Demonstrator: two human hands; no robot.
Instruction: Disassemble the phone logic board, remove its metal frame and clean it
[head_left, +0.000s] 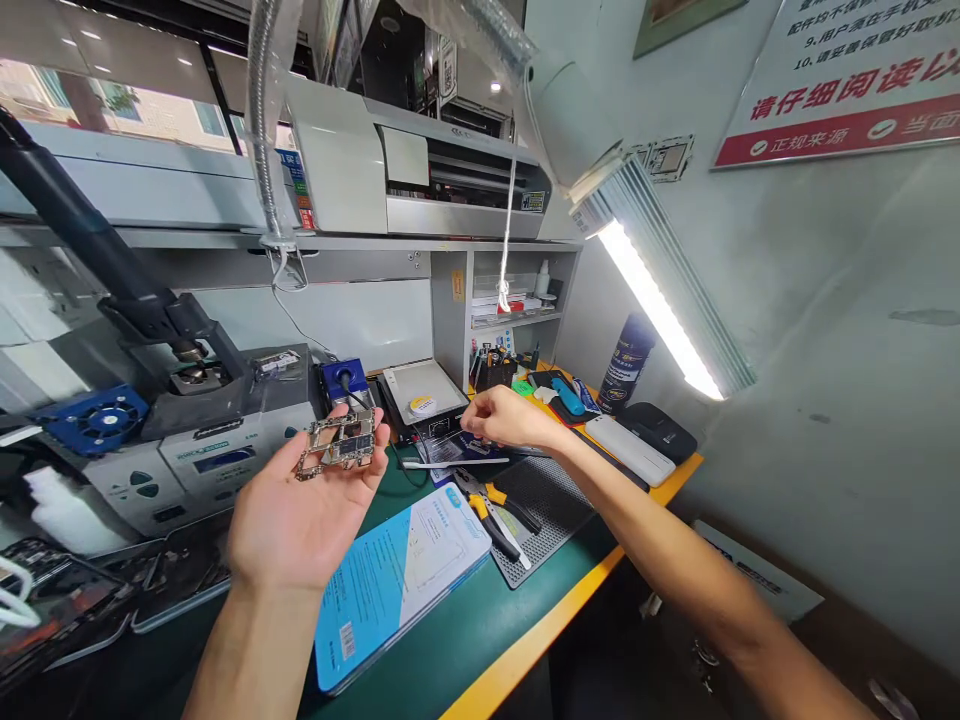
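Pliers (480,508) with yellow-and-black handles lie partly over a grey mat (561,505), between a flat blue-and-white box (409,575) and the right hand (499,415); a lit lamp (675,285) hangs above. The left hand (304,520), palm up and loosely cupped, bears a circuit board (341,442) across its fingers. The right hand's fingertips draw together; whether they pinch anything, I cannot tell. The board is thin, jagged, with cutouts and metallic patches; the mat is finely perforated.

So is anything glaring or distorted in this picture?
Head view: the long white lamp tube is overexposed; head view: the bare right forearm seems stretched toward the lower-right corner, perhaps by the lens; head view: the dark metallic circuit board on the bare left hand looks fairly sharp.
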